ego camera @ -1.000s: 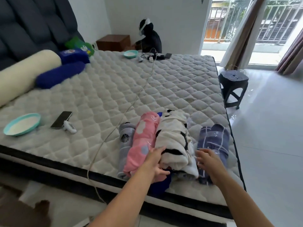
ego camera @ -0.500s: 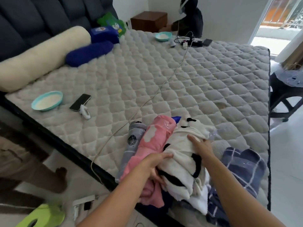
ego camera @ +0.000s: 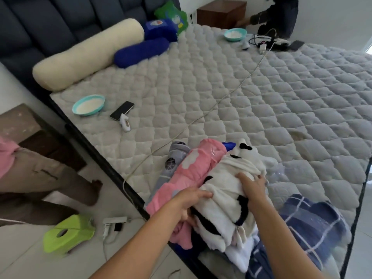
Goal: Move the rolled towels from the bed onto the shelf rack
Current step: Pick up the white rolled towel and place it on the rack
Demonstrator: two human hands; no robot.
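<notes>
The left hand is curling its fingers round the side of the white and black towel. The right hand is wrapping its fingers over the top. The roll is lying at the edge of the bed, touching the pink towel. Its near end is looking loose, so lifting may unroll it or drag the pink one off.

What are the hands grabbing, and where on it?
Both hold the white-and-black rolled towel: the left hand grips its left side near the pink towel, the right hand curls over its top.
</notes>
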